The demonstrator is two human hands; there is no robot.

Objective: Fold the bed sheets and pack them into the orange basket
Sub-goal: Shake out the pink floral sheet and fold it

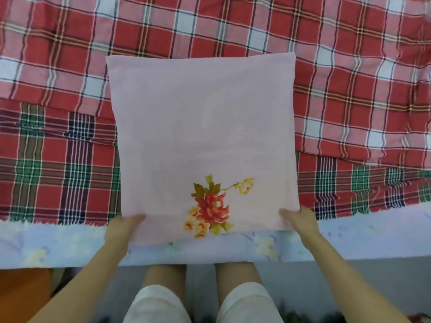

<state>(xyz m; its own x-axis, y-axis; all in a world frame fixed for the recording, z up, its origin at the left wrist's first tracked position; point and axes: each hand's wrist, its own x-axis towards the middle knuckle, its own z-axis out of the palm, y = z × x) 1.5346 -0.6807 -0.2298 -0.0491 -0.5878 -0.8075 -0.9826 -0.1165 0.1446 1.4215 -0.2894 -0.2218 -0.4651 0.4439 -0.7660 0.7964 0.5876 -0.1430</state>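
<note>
Here I am gripping the folded pink sheet [203, 136] by its two near corners, my left hand [121, 229] and right hand [303, 220] each pinching the cloth, thumbs on top. It is lying flat over the plaid sheets [349, 78] on the bed [70, 243].

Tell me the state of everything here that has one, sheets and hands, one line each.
pink sheet: folded square, flat on the plaid sheets.
left hand: grips the pink sheet's near left corner.
right hand: grips its near right corner.
red and white plaid sheet: spread out, unfolded, wrinkled.
red and green plaid sheet: spread out, unfolded, near edge frayed.
orange shape, lower left: mostly out of frame, cannot tell.
</note>
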